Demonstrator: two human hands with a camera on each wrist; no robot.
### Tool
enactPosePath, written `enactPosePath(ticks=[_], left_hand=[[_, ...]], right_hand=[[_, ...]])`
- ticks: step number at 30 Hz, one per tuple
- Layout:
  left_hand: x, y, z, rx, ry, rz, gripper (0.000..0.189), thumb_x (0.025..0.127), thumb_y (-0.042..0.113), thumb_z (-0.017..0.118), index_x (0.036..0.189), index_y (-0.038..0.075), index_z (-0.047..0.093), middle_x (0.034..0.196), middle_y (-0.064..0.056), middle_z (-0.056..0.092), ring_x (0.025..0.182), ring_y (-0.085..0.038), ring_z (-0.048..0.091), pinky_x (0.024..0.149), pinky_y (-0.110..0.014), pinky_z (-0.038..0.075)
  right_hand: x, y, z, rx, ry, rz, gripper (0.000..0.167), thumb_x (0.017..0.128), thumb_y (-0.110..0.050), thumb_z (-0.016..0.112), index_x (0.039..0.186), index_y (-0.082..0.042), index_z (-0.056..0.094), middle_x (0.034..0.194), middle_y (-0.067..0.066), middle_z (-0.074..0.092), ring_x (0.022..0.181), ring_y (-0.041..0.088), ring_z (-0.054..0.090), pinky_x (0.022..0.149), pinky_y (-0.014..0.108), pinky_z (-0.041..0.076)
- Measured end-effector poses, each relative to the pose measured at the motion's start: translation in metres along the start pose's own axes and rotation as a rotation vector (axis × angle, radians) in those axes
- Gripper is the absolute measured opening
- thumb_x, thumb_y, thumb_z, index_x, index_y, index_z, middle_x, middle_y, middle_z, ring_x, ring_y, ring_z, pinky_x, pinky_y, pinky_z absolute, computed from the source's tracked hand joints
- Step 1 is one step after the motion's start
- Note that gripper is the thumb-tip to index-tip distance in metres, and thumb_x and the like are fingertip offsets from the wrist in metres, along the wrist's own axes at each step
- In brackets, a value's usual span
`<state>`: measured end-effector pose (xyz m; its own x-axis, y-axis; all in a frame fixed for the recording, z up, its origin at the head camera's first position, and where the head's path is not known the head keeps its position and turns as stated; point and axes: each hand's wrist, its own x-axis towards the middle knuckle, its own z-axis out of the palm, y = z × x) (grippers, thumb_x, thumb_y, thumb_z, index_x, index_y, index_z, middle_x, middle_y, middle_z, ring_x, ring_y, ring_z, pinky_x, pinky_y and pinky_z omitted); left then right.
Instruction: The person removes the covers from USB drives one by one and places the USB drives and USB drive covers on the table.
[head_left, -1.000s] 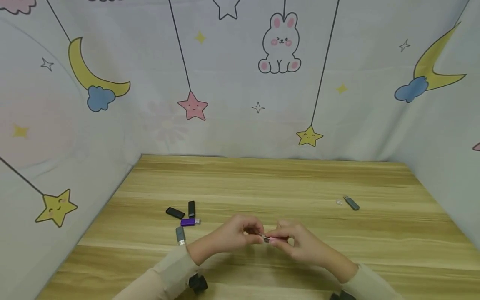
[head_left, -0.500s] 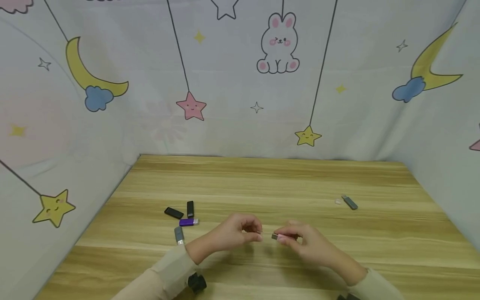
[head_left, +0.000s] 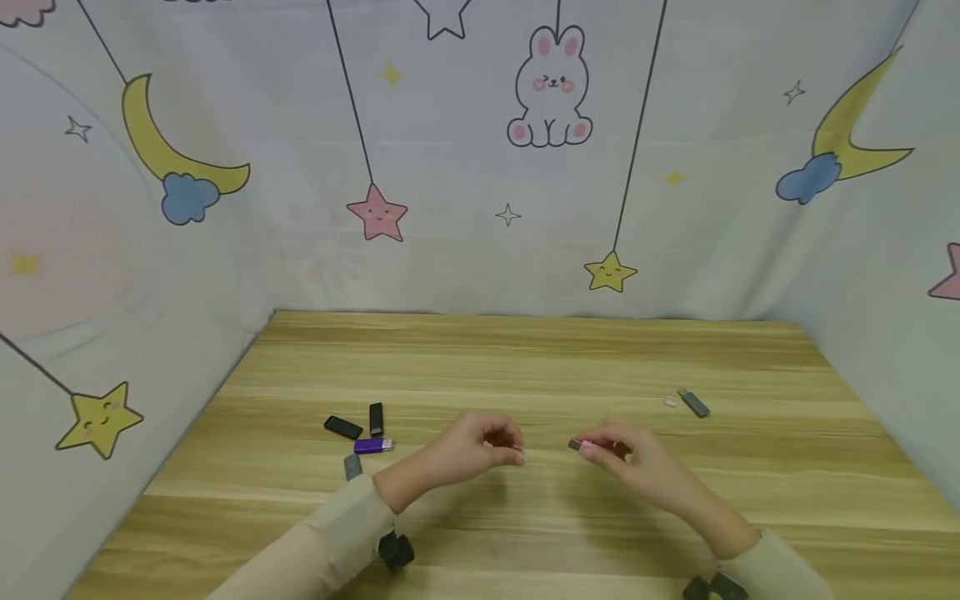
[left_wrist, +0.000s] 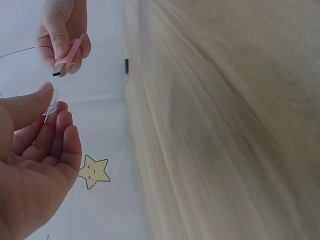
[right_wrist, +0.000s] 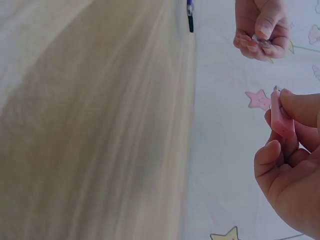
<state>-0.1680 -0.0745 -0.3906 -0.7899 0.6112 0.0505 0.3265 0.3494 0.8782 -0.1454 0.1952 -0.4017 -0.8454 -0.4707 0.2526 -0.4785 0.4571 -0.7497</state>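
Observation:
My left hand [head_left: 476, 450] pinches a small clear plastic cap [left_wrist: 52, 103] between thumb and fingers; in the head view the cap is mostly hidden by the fingertips. Across a gap, my right hand [head_left: 637, 458] grips a pink USB flash drive [right_wrist: 282, 117]. Its bare metal plug [left_wrist: 59, 70] points toward the left hand, as the left wrist view shows. Both hands are raised over the wooden table, and the cap and the drive are apart.
Left of the hands on the table [head_left: 480, 358] lie a purple USB drive [head_left: 369, 446], a grey one [head_left: 352, 467] partly behind the left sleeve, and two black ones [head_left: 343, 427]. At the right lie another grey drive [head_left: 693, 402] and a loose clear cap [head_left: 670, 402].
The hands were together at the pink drive's plug a second ago. The right hand has drawn away to the right with the drive, while the left keeps the clear cap.

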Motion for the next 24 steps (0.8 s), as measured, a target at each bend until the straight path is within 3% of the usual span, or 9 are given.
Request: enactPosePath(ticks=[5, 12, 24], left_hand=[[0.009, 0.003, 0.001, 0.028, 0.014, -0.002, 0.006, 0.088, 0.007, 0.070, 0.090, 0.003, 0.067, 0.084, -0.001, 0.065, 0.078, -0.010, 0.057, 0.066, -0.022, 0.048], [0.022, 0.006, 0.004, -0.022, 0.012, -0.010, 0.005, 0.087, 0.006, 0.071, 0.089, 0.003, 0.067, 0.084, -0.001, 0.065, 0.077, -0.010, 0.059, 0.066, -0.021, 0.049], [0.046, 0.010, 0.011, -0.058, 0.062, -0.025, 0.012, 0.087, 0.009, 0.071, 0.095, 0.000, 0.068, 0.085, 0.001, 0.064, 0.076, -0.009, 0.056, 0.065, -0.019, 0.047]], right_hand=[[0.000, 0.004, -0.010, 0.011, 0.066, 0.029, 0.016, 0.093, -0.013, 0.063, 0.105, -0.006, 0.072, 0.087, 0.000, 0.064, 0.070, 0.006, 0.050, 0.061, 0.022, 0.046], [0.001, 0.007, -0.023, -0.017, 0.146, 0.044, 0.015, 0.092, -0.009, 0.064, 0.105, -0.004, 0.072, 0.088, 0.000, 0.065, 0.074, 0.003, 0.055, 0.061, 0.022, 0.050], [0.005, 0.014, -0.045, -0.041, 0.196, 0.092, 0.021, 0.093, -0.008, 0.064, 0.110, 0.002, 0.069, 0.093, 0.008, 0.065, 0.074, 0.005, 0.055, 0.060, 0.023, 0.051]])
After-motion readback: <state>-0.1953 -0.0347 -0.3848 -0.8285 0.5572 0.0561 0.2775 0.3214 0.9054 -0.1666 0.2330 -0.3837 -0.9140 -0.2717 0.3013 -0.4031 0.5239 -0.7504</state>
